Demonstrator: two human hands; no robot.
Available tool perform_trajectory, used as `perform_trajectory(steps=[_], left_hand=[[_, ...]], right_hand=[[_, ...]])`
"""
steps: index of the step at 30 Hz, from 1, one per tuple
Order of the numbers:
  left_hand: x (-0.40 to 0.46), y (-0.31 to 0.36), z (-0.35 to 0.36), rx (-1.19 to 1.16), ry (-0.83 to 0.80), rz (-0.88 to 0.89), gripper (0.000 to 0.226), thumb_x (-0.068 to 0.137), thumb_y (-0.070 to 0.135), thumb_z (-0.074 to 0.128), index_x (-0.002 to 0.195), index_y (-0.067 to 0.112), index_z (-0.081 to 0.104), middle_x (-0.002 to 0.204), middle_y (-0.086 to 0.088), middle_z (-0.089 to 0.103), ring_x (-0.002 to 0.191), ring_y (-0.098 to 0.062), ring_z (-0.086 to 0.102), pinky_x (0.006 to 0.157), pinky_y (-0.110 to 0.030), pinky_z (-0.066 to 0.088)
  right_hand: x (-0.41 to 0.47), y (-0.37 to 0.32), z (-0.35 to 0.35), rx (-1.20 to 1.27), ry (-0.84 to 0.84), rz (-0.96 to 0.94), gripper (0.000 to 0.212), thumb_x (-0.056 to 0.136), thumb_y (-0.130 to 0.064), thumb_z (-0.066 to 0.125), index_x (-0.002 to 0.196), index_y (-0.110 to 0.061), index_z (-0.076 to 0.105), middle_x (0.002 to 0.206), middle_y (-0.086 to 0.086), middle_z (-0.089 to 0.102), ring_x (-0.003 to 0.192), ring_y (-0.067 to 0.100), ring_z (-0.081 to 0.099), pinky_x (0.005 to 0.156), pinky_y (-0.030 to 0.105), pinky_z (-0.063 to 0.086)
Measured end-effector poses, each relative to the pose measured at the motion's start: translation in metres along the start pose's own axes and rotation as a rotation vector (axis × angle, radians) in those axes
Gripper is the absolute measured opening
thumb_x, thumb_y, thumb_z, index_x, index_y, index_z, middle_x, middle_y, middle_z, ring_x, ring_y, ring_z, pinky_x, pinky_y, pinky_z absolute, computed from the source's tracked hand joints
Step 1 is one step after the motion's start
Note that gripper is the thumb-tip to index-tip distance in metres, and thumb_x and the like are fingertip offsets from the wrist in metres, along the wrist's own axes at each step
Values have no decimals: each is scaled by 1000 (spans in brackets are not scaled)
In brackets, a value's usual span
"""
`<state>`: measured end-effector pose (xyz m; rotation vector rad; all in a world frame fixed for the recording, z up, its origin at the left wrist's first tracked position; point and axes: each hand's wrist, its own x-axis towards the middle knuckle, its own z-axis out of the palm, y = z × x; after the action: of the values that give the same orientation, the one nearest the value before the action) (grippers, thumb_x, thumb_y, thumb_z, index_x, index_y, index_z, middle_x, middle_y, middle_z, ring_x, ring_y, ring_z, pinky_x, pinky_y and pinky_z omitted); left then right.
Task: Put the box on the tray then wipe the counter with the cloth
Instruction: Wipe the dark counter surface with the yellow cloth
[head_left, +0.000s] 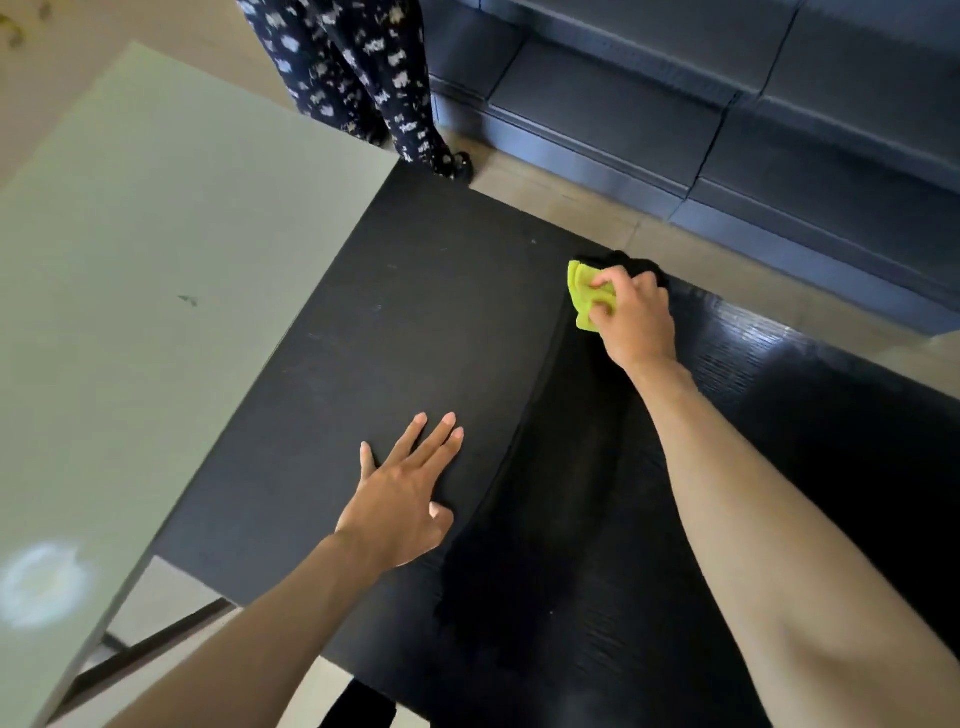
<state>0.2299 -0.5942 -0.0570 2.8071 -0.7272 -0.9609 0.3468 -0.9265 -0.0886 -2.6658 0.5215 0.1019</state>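
A yellow-green cloth (582, 293) is bunched in my right hand (636, 317), which presses it onto the black counter (415, 322) near its far edge. My left hand (410, 483) lies flat on the counter with its fingers spread, nearer to me and left of the right arm. A darker, glossy band of the counter (561, 493) runs from the cloth back toward me. I see no box and no tray in this view.
A pale grey-green table (145, 249) adjoins the counter on the left. A person in dark patterned trousers (363, 78) stands beyond the counter's far corner. Dark blue cabinets (727, 104) line the back right across a strip of floor.
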Motion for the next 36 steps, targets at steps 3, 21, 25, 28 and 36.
perform_trajectory(steps=[3, 21, 25, 28, 36], left_hand=[[0, 0, -3, 42, -16, 2, 87, 90, 37, 43, 159, 33, -10, 163, 19, -25, 152, -13, -23, 117, -68, 15], [-42, -5, -9, -251, 3, -61, 64, 101, 24, 46, 159, 25, 20, 169, 11, 2, 155, -18, 5, 122, -50, 19], [-91, -14, 12, -233, 45, -54, 61, 102, 25, 45, 159, 22, 22, 170, 6, 5, 155, -21, 8, 122, -48, 18], [-115, -20, 33, -244, 40, -55, 61, 101, 25, 46, 158, 22, 24, 170, 5, 7, 155, -21, 9, 122, -48, 21], [-158, -12, 63, -329, 128, -69, 60, 100, 22, 48, 156, 28, 28, 168, 12, 10, 154, -10, 9, 110, -46, 41]], right_hand=[[8, 4, 0, -56, 18, -43, 36, 96, -23, 58, 131, -31, 52, 124, 15, 48, 112, 37, 48, 78, 46, 49], [-195, -50, 42, 7, -59, -30, 43, 96, -21, 60, 136, -38, 58, 119, 4, 48, 110, 29, 46, 84, 46, 49], [-271, -71, 61, 14, -63, -22, 45, 93, -21, 65, 135, -37, 60, 115, 3, 49, 105, 28, 47, 78, 45, 51], [-317, -85, 72, 14, -57, -5, 47, 90, -22, 69, 134, -37, 61, 113, 3, 50, 103, 28, 49, 74, 45, 52], [-400, -122, 100, -3, -57, 47, 45, 99, -34, 62, 142, -44, 53, 112, 1, 51, 100, 24, 50, 70, 41, 54]])
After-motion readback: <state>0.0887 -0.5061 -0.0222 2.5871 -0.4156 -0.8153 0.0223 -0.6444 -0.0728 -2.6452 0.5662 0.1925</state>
